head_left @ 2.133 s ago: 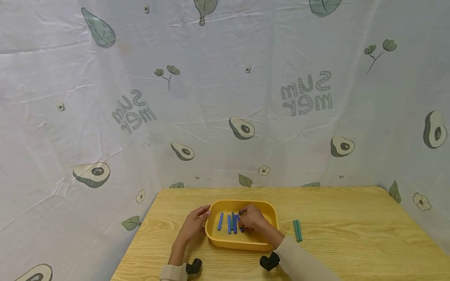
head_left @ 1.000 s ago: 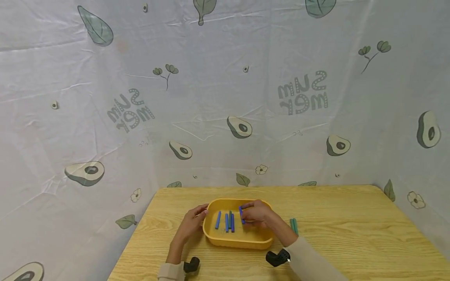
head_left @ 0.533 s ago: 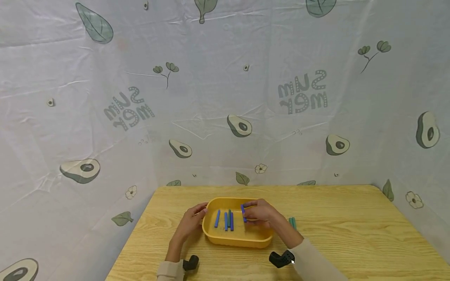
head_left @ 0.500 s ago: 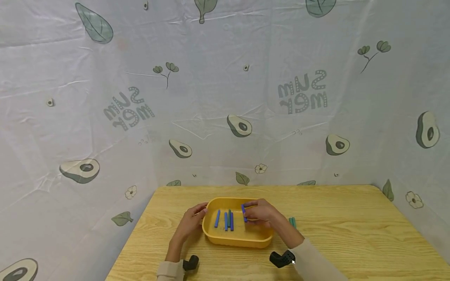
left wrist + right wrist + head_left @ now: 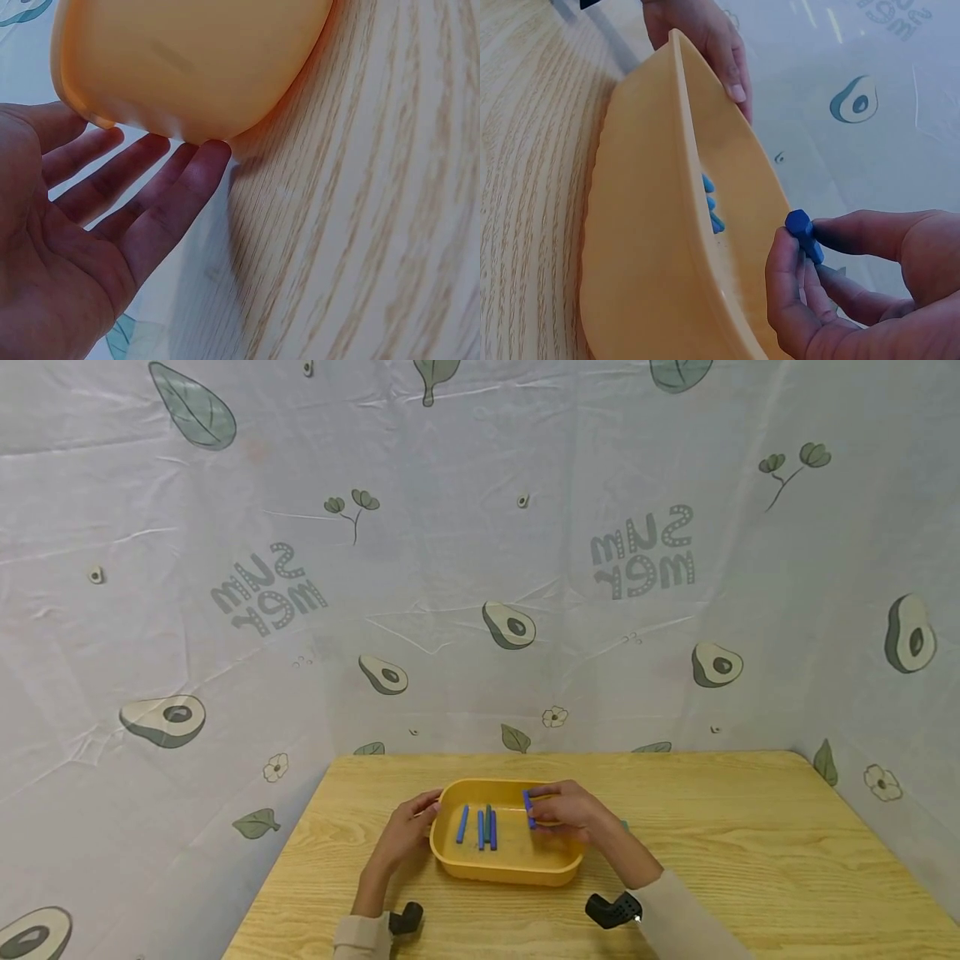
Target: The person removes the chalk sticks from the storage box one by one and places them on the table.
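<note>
A yellow plastic tray (image 5: 506, 874) stands on the wooden table. My right hand (image 5: 570, 810) pinches a blue crayon (image 5: 801, 229) between thumb and fingers, above the tray's right part. Its hexagonal end shows in the right wrist view. At the tray's left end, my left hand (image 5: 112, 202) touches the outer wall with extended fingertips, its thumb at the rim. Inside lie several more crayons: a light blue crayon (image 5: 462, 824) off to the left, then another blue crayon (image 5: 481, 831), a dark green crayon (image 5: 487, 823) and a darker blue crayon (image 5: 493, 831) close together.
The end of a green crayon (image 5: 625, 825) peeks out beyond my right wrist, on the table (image 5: 720, 827). A printed white curtain (image 5: 450, 568) hangs behind and beside the table. Black wrist cameras (image 5: 613, 911) sit at both sleeves.
My right hand has lifted the blue crayon from beside the others and moved it right and away from me. My right arm now hides most of the green crayons outside. The left hand stays put.
</note>
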`<state>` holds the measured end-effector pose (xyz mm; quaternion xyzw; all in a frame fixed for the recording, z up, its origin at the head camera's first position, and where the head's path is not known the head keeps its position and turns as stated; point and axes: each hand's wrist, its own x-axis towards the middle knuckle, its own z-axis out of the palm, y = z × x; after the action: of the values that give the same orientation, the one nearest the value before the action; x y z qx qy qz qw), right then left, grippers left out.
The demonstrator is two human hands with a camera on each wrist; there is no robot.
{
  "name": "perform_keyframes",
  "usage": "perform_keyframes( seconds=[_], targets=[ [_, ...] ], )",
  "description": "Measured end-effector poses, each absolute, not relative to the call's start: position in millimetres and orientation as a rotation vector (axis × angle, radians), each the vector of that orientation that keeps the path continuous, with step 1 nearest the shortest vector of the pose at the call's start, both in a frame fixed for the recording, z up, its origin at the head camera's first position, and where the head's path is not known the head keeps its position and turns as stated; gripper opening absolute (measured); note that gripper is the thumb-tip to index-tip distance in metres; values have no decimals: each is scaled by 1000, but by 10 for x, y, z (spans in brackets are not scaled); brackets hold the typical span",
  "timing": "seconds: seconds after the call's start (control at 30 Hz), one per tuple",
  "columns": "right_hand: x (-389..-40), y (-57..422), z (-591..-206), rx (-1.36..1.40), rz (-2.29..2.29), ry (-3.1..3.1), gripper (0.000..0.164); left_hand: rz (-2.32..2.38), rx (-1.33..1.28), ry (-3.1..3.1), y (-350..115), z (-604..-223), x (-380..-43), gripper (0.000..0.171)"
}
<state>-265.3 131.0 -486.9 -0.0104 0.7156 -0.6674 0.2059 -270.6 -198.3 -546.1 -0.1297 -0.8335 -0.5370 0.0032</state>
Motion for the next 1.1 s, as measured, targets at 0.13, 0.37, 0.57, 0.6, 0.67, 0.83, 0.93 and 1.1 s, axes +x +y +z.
perform_keyframes(
  seconds=[0.13, 0.37, 0.57, 0.6, 0.67, 0.83, 0.93, 1.1],
  targets=[
    [-2647, 1352, -4856, -49, -1867, 1974, 54, -1696, -402, -2614, -1978, -5462, -2717, 44],
    [-2637, 1475, -4806, -102, -1888, 1914, 58, -1724, -384, -2606, -1974, -5442, -2717, 45],
    [-2659, 1597, -4821, -137, -1945, 1814, 59, -1843, -345, -2593, -1970, -5446, -2697, 47],
    [-2660, 1614, -4819, -139, -1954, 1800, 59, -1863, -335, -2589, -1968, -5446, -2693, 47],
    [-2658, 1641, -4813, -147, -1962, 1785, 59, -1876, -327, -2589, -1966, -5441, -2685, 47],
    [-2641, 1701, -4784, -174, -1967, 1768, 59, -1873, -331, -2594, -1966, -5424, -2671, 48],
    [-2617, 1744, -4760, -179, -1970, 1764, 59, -1837, -350, -2609, -1971, -5419, -2666, 47],
    [-2579, 1816, -4724, -179, -1967, 1779, 61, -1756, -364, -2618, -1975, -5414, -2671, 45]
  ],
)
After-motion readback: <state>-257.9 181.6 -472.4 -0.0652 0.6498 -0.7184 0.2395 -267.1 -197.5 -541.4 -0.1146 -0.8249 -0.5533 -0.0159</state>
